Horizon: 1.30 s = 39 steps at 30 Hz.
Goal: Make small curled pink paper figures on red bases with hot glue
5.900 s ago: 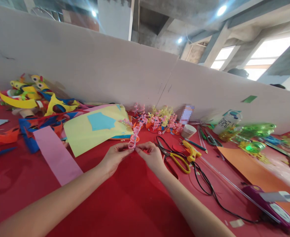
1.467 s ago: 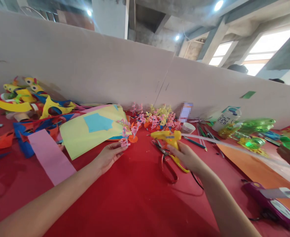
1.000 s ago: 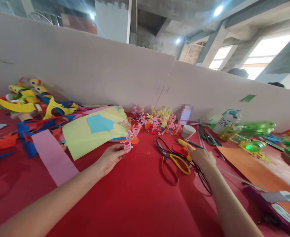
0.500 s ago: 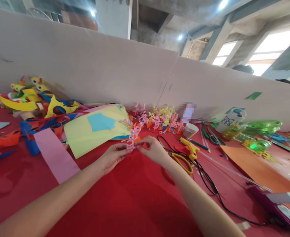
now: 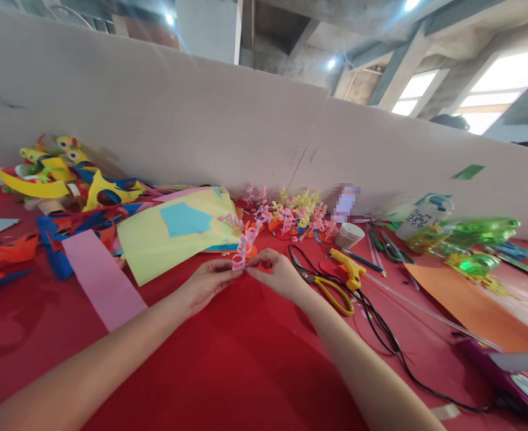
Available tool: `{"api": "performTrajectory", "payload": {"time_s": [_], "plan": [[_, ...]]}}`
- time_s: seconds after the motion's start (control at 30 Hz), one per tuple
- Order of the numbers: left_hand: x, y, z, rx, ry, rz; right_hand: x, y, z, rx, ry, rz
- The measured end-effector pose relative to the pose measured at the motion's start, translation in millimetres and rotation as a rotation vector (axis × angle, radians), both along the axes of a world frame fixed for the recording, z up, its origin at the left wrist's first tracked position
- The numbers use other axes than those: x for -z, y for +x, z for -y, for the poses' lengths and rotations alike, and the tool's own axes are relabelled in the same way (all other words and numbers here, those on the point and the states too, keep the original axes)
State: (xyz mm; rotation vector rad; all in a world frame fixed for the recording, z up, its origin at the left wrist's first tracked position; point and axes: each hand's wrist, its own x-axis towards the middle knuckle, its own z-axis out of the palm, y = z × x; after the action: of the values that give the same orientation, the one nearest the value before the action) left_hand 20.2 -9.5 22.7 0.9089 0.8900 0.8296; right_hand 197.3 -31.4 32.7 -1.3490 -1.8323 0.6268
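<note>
Between my two hands stands a pink curled paper spiral point(image 5: 246, 240), upright over the red tabletop. My left hand point(image 5: 211, 280) pinches its lower end from the left, thumb and fingers closed. From the right, my right hand point(image 5: 270, 270) pinches the same lower end with thumb and forefinger. The exact spot where the fingertips meet is partly hidden. Just behind are several more pink and yellow paper curls point(image 5: 302, 212) on orange bases. A yellow sheet point(image 5: 178, 245) with a blue paper piece point(image 5: 184, 219) on it lies beyond my left hand.
Yellow-handled scissors point(image 5: 333, 293), a yellow glue gun point(image 5: 350, 268) and its black cable lie right of my right hand. A pink strip point(image 5: 102, 278) is at left. Farther right are an orange sheet point(image 5: 470, 311) and a purple device point(image 5: 497, 377). A white partition point(image 5: 192, 131) stands behind.
Both hands stay on the pink curl, with the right fingertips shifted very slightly at its base. The whole view has moved a little.
</note>
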Motion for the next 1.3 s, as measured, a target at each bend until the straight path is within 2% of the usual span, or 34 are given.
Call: {"api": "performTrajectory", "payload": {"time_s": [0.33,0.5,0.63,0.83,1.07,1.3], "plan": [[0.0,1,3,-0.018,0.017,-0.020,6.5,-6,2,0.024,0.032,-0.016],[1.4,1,3,-0.036,0.005,-0.017,11.2,-9,3,0.040,0.114,-0.043],[-4.5,4,5,-0.074,-0.016,0.033,14.1,-8,1,0.081,0.152,-0.066],[-14.3,8,9,-0.089,-0.144,0.154,17.5,-1,-2,0.096,0.159,-0.125],[-11.4,8,8,-0.051,-0.082,0.134,23.5,0,-3,0.090,0.138,-0.112],[-8.0,7,6,-0.071,-0.095,0.122,23.3,-1,-1,0.091,0.143,-0.108]]}}
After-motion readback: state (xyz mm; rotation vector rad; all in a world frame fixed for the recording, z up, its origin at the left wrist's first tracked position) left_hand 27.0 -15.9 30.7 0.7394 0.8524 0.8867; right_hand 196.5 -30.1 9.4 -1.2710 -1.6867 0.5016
